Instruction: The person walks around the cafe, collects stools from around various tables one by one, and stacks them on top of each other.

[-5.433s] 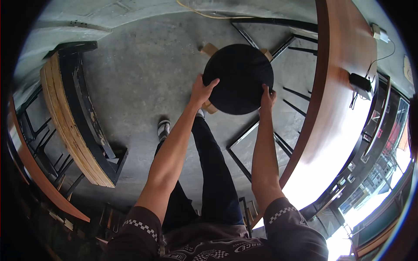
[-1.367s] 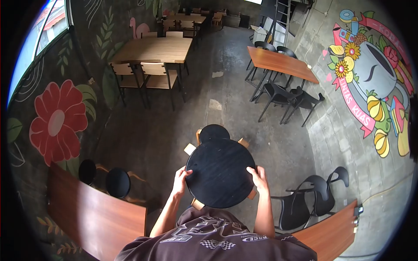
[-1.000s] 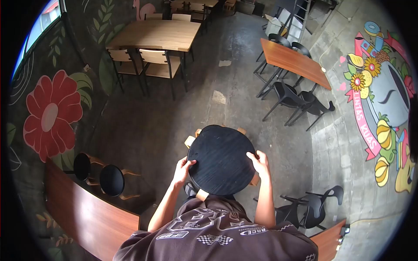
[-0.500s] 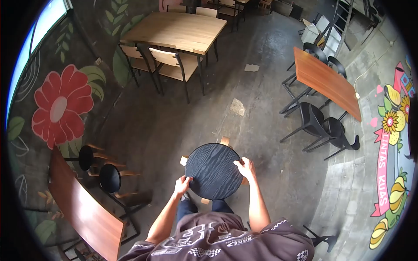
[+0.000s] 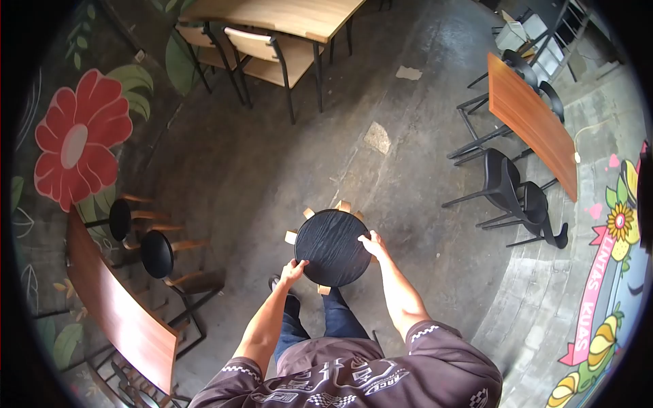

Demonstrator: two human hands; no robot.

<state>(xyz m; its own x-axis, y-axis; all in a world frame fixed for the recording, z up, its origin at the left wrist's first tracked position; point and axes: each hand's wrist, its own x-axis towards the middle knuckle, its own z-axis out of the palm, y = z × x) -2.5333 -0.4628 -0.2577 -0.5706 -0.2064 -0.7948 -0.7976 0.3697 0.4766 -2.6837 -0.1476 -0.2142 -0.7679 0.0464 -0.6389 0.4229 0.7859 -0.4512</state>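
Observation:
A round stool [image 5: 333, 248] with a black wood-grained seat is in front of my legs, in the middle of the head view. Several pale wooden leg ends stick out around its rim. My left hand [image 5: 294, 271] is closed on the seat's lower left edge, thumb on top. On the right edge, my right hand [image 5: 372, 245] grips the rim the same way. The undersides of both hands' fingers are hidden below the seat. Whether the legs touch the floor, or a second stool sits beneath, I cannot tell.
Two black-seated stools [image 5: 157, 254] stand by a brown table [image 5: 122, 306] at left. A light wooden table [image 5: 286, 15] with chairs [image 5: 262, 54] is ahead. Black chairs [image 5: 507, 180] surround another brown table [image 5: 534, 119] at right. The concrete floor [image 5: 252, 170] has pale patches.
The stool looks smaller, farther from my head and slightly higher in view, with more leg ends showing. Both hands still grip it. My feet and viewpoint have shifted; the furniture ahead sits higher in view.

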